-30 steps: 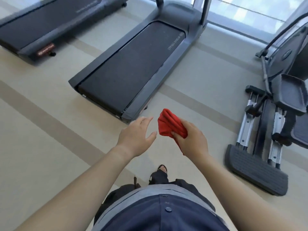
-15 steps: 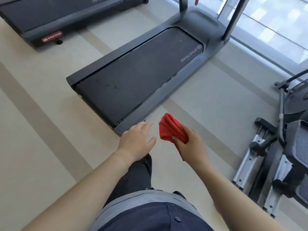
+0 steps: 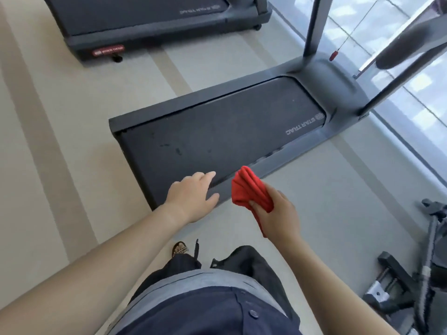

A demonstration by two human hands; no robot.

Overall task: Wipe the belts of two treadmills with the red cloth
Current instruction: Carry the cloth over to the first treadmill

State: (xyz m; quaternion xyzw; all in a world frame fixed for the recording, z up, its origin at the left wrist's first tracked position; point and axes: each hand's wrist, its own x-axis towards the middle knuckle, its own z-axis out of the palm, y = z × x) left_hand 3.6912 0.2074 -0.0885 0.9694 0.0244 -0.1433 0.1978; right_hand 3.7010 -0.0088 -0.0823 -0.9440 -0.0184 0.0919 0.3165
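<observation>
A dark treadmill stands right in front of me, its black belt (image 3: pixel 217 131) marked with a few dark smudges near the rear end. A second treadmill's belt (image 3: pixel 135 13) lies at the top left. My right hand (image 3: pixel 275 218) grips a bunched red cloth (image 3: pixel 251 189) in the air over the near treadmill's right side rail. My left hand (image 3: pixel 191 194) hovers beside it over the belt's rear corner, fingers relaxed and holding nothing.
Grey uprights (image 3: pixel 314 25) rise from the near treadmill's front by a glass wall (image 3: pixel 399 76). An elliptical machine (image 3: pixel 416 274) stands at the right edge. Beige striped floor (image 3: pixel 60 141) lies to the left. My sandalled foot (image 3: pixel 180 249) is on the floor behind the treadmill.
I have stepped closer to the near treadmill, which now fills the middle of the view. Both hands have come over its rear end, the cloth still held in the right.
</observation>
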